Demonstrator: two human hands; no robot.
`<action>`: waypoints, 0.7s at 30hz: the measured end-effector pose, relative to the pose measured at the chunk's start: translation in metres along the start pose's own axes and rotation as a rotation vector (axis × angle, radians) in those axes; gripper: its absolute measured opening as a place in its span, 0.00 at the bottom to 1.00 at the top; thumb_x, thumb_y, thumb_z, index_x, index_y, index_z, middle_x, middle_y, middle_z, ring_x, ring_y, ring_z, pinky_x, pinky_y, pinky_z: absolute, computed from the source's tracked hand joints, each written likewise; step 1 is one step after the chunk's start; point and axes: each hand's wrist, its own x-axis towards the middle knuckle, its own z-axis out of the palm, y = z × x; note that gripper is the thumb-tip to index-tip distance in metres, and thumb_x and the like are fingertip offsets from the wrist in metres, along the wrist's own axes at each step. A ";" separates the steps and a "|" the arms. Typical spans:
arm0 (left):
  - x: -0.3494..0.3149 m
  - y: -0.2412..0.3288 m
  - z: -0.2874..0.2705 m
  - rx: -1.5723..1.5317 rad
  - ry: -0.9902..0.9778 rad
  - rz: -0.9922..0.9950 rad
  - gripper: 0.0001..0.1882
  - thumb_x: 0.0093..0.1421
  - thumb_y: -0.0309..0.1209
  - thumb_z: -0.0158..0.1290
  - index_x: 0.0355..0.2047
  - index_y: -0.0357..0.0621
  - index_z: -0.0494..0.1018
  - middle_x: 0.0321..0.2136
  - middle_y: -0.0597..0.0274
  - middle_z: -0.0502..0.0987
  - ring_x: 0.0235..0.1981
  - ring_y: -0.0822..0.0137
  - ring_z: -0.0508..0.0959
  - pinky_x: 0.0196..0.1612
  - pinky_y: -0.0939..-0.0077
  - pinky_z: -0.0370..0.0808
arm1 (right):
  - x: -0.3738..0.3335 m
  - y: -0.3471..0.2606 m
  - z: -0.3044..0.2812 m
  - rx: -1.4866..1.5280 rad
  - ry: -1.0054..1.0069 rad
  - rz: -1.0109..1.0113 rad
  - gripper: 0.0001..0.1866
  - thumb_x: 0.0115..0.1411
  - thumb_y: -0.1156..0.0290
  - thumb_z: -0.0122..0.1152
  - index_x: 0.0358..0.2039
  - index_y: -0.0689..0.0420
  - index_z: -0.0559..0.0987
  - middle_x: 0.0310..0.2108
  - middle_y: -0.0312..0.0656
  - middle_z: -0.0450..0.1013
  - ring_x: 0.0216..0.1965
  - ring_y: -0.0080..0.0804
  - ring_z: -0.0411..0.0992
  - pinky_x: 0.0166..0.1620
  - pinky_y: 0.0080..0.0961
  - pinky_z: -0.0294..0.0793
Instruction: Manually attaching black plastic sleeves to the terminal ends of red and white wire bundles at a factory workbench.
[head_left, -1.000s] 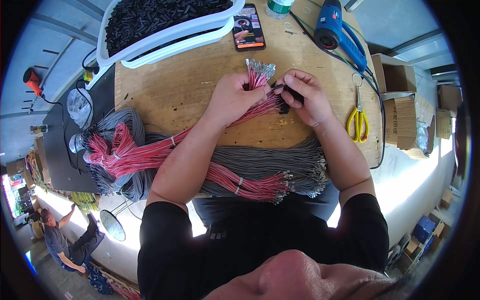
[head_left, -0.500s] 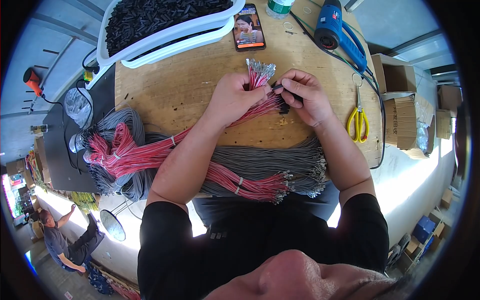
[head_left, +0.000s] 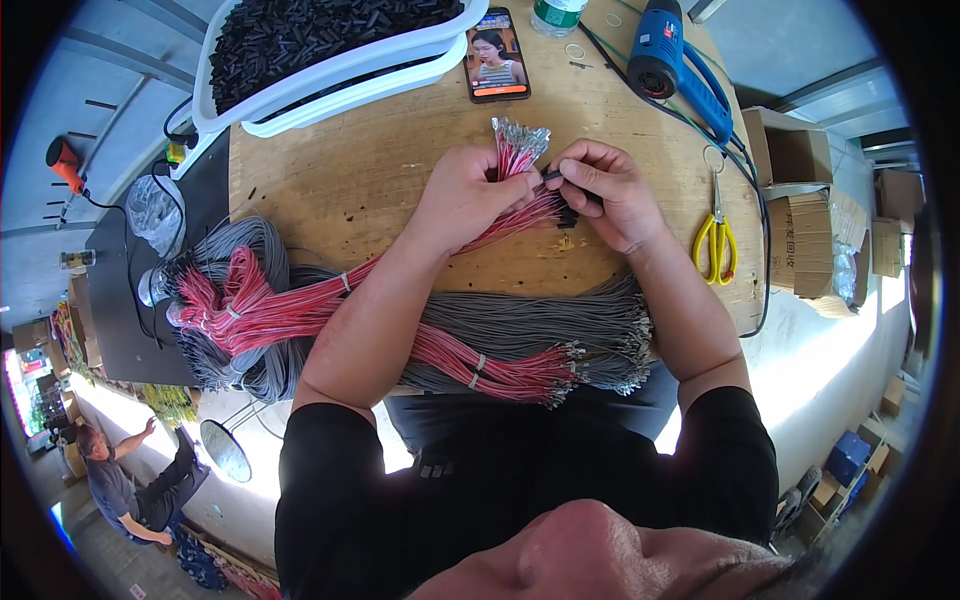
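Note:
My left hand [head_left: 468, 198] is closed round a bundle of red and white wires [head_left: 515, 160], whose silvery metal ends stick up above the fist. Right beside it, my right hand [head_left: 612, 192] pinches a short black sleeve [head_left: 552, 175] close to the wires by the left fingertips. More small black pieces [head_left: 568, 216] show under the right fingers, partly hidden. The held wires run down left to a tied red bundle [head_left: 262, 305]. Nearer me lie grey cables [head_left: 530, 315] and another red bundle [head_left: 500, 365], both with metal ends.
A white bin [head_left: 345, 85] heaped with short black sleeves stands at the back left. Behind my hands lies a phone [head_left: 497, 60], with a bottle [head_left: 556, 15] beyond. A blue heat gun [head_left: 660, 60] and yellow-handled scissors [head_left: 716, 245] lie right. Another person [head_left: 135, 485] sits far left.
My hands hold nearly the same pose, the black sleeve still at the wires. The phone's picture has changed, and the other person's raised hand has shifted slightly.

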 end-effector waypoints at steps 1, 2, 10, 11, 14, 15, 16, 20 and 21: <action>0.000 0.001 0.000 0.000 -0.001 0.000 0.07 0.63 0.27 0.60 0.32 0.34 0.78 0.26 0.62 0.80 0.27 0.76 0.76 0.33 0.81 0.74 | -0.001 -0.001 0.001 -0.015 0.016 0.002 0.06 0.66 0.73 0.61 0.39 0.63 0.79 0.32 0.40 0.79 0.23 0.16 0.63 0.22 0.11 0.54; -0.001 0.002 0.001 -0.006 -0.002 0.000 0.07 0.63 0.27 0.60 0.32 0.34 0.78 0.26 0.62 0.80 0.27 0.76 0.76 0.33 0.81 0.74 | -0.001 0.000 0.001 -0.015 0.017 0.002 0.06 0.66 0.73 0.61 0.39 0.63 0.79 0.32 0.40 0.79 0.23 0.16 0.63 0.22 0.11 0.54; 0.000 -0.001 -0.001 -0.030 -0.031 0.020 0.06 0.64 0.26 0.59 0.33 0.33 0.78 0.27 0.61 0.80 0.27 0.76 0.76 0.34 0.81 0.74 | -0.001 0.000 0.002 -0.012 0.013 0.005 0.06 0.66 0.73 0.60 0.40 0.62 0.79 0.32 0.40 0.79 0.23 0.15 0.63 0.22 0.11 0.55; 0.000 -0.001 0.000 -0.039 -0.028 0.017 0.06 0.64 0.26 0.59 0.33 0.33 0.78 0.27 0.61 0.80 0.28 0.76 0.76 0.34 0.81 0.74 | -0.001 0.000 0.002 -0.012 0.013 0.004 0.06 0.66 0.73 0.60 0.40 0.62 0.79 0.32 0.40 0.79 0.23 0.15 0.63 0.22 0.11 0.55; -0.001 0.004 0.001 -0.051 -0.023 0.006 0.06 0.64 0.26 0.59 0.34 0.33 0.78 0.28 0.61 0.80 0.28 0.75 0.76 0.34 0.81 0.75 | -0.001 0.000 0.001 -0.018 0.008 0.002 0.06 0.66 0.73 0.60 0.40 0.62 0.79 0.32 0.40 0.79 0.23 0.15 0.63 0.22 0.11 0.55; -0.001 0.005 0.002 -0.052 -0.021 -0.002 0.06 0.64 0.26 0.59 0.35 0.33 0.78 0.28 0.61 0.80 0.28 0.75 0.77 0.34 0.80 0.75 | -0.001 0.000 0.001 -0.019 0.010 0.004 0.06 0.66 0.73 0.60 0.40 0.62 0.79 0.32 0.40 0.79 0.23 0.15 0.63 0.22 0.11 0.55; -0.001 0.003 0.002 -0.052 -0.021 -0.001 0.06 0.64 0.26 0.59 0.35 0.33 0.78 0.28 0.61 0.80 0.28 0.75 0.77 0.34 0.80 0.75 | -0.001 0.000 0.002 -0.020 0.010 0.005 0.06 0.66 0.73 0.60 0.40 0.62 0.79 0.32 0.40 0.79 0.23 0.15 0.63 0.23 0.11 0.55; 0.000 0.000 0.001 -0.062 -0.006 0.044 0.07 0.62 0.27 0.61 0.35 0.33 0.80 0.24 0.64 0.81 0.25 0.77 0.77 0.30 0.80 0.75 | -0.001 0.000 0.001 -0.022 0.014 0.006 0.06 0.66 0.73 0.60 0.40 0.62 0.79 0.32 0.40 0.79 0.23 0.15 0.63 0.22 0.10 0.55; 0.000 0.000 0.002 -0.066 -0.010 0.046 0.08 0.62 0.27 0.61 0.35 0.33 0.80 0.24 0.64 0.81 0.25 0.77 0.77 0.31 0.80 0.75 | -0.001 0.000 0.001 -0.021 0.014 0.008 0.06 0.66 0.73 0.60 0.40 0.62 0.79 0.32 0.40 0.79 0.23 0.15 0.63 0.22 0.10 0.55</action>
